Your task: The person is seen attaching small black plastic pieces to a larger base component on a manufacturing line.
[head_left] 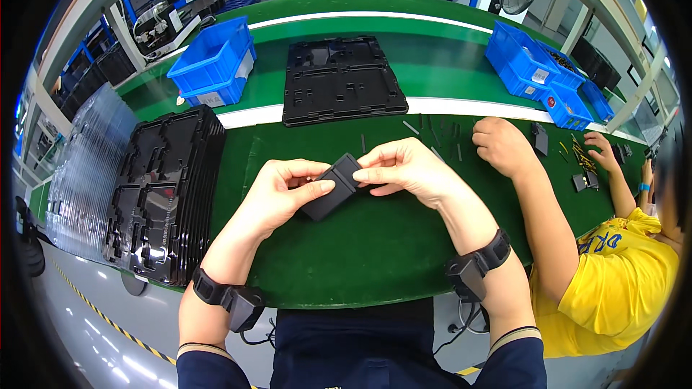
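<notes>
A black rectangular plastic case point(328, 200) is held tilted above the green table point(317, 274), between my two hands. My left hand point(288, 191) pinches its left side, thumb on top and fingers behind. At the case's upper right end, my right hand point(400, 169) grips the edge between thumb and fingers. A ridge crosses the case near that end. Its underside is hidden. Several thin dark strips point(458, 145) lie on the table just beyond my right hand.
Stacked black trays point(162, 194) and clear trays point(90, 166) stand at left. Another black tray point(342, 83) lies ahead, between blue bins point(216, 54) and more blue bins point(522, 65). At right, a co-worker in a yellow shirt point(613, 281) reaches over small dark parts and yellow-black pieces point(582, 158).
</notes>
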Action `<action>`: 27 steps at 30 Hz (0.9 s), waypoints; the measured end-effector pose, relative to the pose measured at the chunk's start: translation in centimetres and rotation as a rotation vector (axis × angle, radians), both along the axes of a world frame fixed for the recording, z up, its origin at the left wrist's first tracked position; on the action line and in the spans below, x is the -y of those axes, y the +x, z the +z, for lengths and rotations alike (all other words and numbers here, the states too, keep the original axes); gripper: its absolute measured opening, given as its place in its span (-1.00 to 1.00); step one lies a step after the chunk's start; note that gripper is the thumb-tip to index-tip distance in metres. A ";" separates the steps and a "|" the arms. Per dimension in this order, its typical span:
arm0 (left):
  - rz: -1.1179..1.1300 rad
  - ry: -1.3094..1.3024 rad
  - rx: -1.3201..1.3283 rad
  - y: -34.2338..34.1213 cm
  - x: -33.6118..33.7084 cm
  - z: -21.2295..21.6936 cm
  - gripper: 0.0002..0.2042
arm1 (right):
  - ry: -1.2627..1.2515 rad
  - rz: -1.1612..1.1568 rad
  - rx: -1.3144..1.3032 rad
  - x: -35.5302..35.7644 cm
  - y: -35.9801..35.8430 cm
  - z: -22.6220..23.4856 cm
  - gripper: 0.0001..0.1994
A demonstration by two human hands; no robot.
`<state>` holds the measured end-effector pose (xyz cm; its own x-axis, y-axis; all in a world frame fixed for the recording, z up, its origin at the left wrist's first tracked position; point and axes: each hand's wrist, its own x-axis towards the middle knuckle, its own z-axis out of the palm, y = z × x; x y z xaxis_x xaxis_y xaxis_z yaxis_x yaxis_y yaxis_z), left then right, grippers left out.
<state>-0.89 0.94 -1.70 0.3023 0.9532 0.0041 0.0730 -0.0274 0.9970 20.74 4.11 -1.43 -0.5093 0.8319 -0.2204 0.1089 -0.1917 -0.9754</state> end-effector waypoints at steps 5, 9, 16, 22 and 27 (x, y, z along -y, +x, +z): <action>-0.087 -0.052 -0.071 -0.2 0.0 -0.3 -0.76 | -0.023 0.066 -0.019 0.2 -0.2 0.5 -0.70; 0.252 0.546 -0.472 1.0 0.8 0.6 -0.52 | 0.134 -0.073 -0.195 0.2 -0.9 -0.9 -0.66; 0.101 0.904 -0.825 1.3 0.6 0.6 -0.50 | 0.168 -0.164 -0.149 0.1 -0.8 -0.5 -0.72; 0.112 0.812 -0.570 1.0 0.4 0.0 -0.54 | 0.147 -0.132 -0.127 -0.1 -0.5 -0.5 -0.73; 0.100 0.836 -0.551 1.2 0.5 0.5 -0.53 | 0.152 -0.135 -0.185 0.5 -1.0 0.1 -0.76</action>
